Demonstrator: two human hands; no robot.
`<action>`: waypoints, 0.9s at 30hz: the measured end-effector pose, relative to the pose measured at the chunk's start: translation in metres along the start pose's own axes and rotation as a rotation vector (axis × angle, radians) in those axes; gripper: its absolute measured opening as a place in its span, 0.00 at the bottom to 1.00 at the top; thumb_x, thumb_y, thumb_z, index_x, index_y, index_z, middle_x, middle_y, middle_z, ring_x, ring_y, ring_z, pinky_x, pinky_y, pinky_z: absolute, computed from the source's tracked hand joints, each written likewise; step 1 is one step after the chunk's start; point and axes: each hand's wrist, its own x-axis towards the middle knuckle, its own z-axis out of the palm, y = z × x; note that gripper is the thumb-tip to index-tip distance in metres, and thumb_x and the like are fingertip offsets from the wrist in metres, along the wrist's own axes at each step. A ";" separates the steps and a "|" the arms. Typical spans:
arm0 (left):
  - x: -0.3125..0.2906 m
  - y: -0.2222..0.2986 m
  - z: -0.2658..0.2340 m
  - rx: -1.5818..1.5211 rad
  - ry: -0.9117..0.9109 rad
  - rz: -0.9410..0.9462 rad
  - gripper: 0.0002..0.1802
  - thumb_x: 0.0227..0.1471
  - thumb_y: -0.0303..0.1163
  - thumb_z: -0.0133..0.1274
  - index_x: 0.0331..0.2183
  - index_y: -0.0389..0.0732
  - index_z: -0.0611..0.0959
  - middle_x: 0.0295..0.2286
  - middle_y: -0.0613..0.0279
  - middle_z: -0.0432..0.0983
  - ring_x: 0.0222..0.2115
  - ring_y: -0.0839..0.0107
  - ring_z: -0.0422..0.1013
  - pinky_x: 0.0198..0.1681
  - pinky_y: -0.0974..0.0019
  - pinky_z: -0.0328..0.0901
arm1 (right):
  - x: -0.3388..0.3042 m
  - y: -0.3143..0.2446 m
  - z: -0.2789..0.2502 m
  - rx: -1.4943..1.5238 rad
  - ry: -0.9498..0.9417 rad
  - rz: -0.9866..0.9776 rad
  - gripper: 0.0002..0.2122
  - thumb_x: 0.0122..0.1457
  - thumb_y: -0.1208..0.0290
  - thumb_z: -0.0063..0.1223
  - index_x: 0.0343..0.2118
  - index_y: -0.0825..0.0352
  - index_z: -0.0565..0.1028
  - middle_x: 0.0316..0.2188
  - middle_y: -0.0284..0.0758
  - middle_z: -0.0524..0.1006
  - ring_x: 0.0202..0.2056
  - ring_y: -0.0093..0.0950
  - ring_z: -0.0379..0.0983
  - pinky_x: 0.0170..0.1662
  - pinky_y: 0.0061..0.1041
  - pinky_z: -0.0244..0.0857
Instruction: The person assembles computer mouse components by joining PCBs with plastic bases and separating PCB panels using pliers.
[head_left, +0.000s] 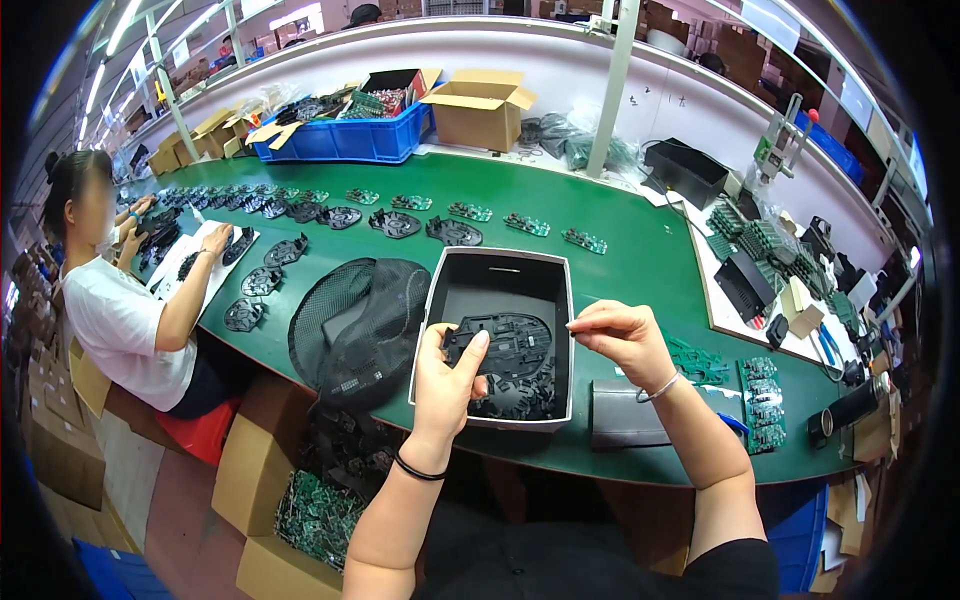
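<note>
- Over the open black box [500, 285] with the pale rim, your left hand [452, 372] holds a black plastic shell [512, 345]; its grip is closed on the shell's left end, thumb on top.
- The shell is tilted, with its ribbed inner side facing up toward you.
- Small black parts [525, 402] lie in the near end of the box, partly hidden by the shell.
- Your right hand [622, 335] is at the box's right rim, its grip closed in a pinch of thumb and forefinger on a small dark piece [571, 327], too small to identify.
- The box stands on the green counter [630, 275], directly in front of you.
- Just left of the box lies a black mesh bundle [375, 315].
- To the right, below your right forearm, lies a dark curved panel [625, 415]; farther right is a stack of green circuit boards [763, 405].
- Beyond the box, a row of single circuit boards [527, 224] runs leftward, with black assemblies [455, 232] on its near side.
- At the left, a co-worker's hand [217, 238] is over a white board [236, 250] carrying black pieces.
</note>
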 end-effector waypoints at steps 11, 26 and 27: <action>0.002 -0.005 0.001 0.024 -0.019 0.018 0.14 0.50 0.30 0.53 0.35 0.37 0.67 0.20 0.65 0.69 0.10 0.83 0.61 0.10 0.80 0.56 | 0.038 -0.006 0.027 -0.467 -0.061 -0.152 0.06 0.43 0.79 0.59 0.26 0.67 0.78 0.23 0.32 0.76 0.26 0.20 0.70 0.28 0.17 0.62; -0.004 -0.008 0.002 0.181 -0.088 0.113 0.13 0.51 0.28 0.51 0.36 0.37 0.65 0.20 0.65 0.68 0.11 0.84 0.61 0.12 0.80 0.56 | 0.072 0.026 0.029 0.208 -0.359 0.589 0.08 0.41 0.80 0.60 0.26 0.68 0.72 0.23 0.29 0.73 0.26 0.18 0.69 0.32 0.15 0.63; -0.004 -0.007 0.002 0.181 -0.087 0.112 0.13 0.51 0.28 0.51 0.36 0.37 0.65 0.20 0.65 0.68 0.11 0.84 0.61 0.12 0.80 0.56 | 0.072 0.027 0.029 0.283 -0.368 0.645 0.08 0.41 0.80 0.60 0.26 0.68 0.73 0.23 0.30 0.74 0.26 0.18 0.70 0.33 0.15 0.64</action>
